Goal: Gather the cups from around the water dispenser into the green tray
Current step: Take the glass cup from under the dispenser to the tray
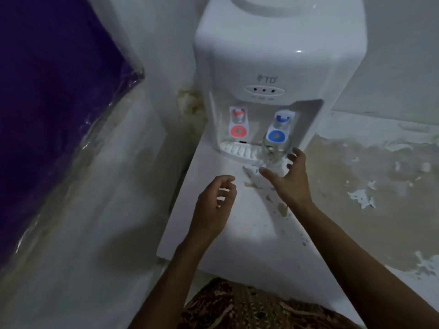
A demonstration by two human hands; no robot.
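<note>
A white water dispenser (273, 67) stands on a white cabinet top (209, 162), with a red tap on the left and a blue tap on the right. A clear glass cup (275, 147) sits on the drip tray (237, 150) under the blue tap. My right hand (288, 179) hovers just in front of the cup, fingers spread, close to it but not gripping. My left hand (215, 205) floats over the cabinet top, fingers loosely curled and holding nothing. No green tray is in view.
A purple plastic-wrapped object (47, 103) leans at the left. Stained, peeling wall (368, 176) runs behind and to the right of the dispenser. Debris flecks lie on the cabinet top near my right hand. Patterned cloth (249, 307) shows at the bottom.
</note>
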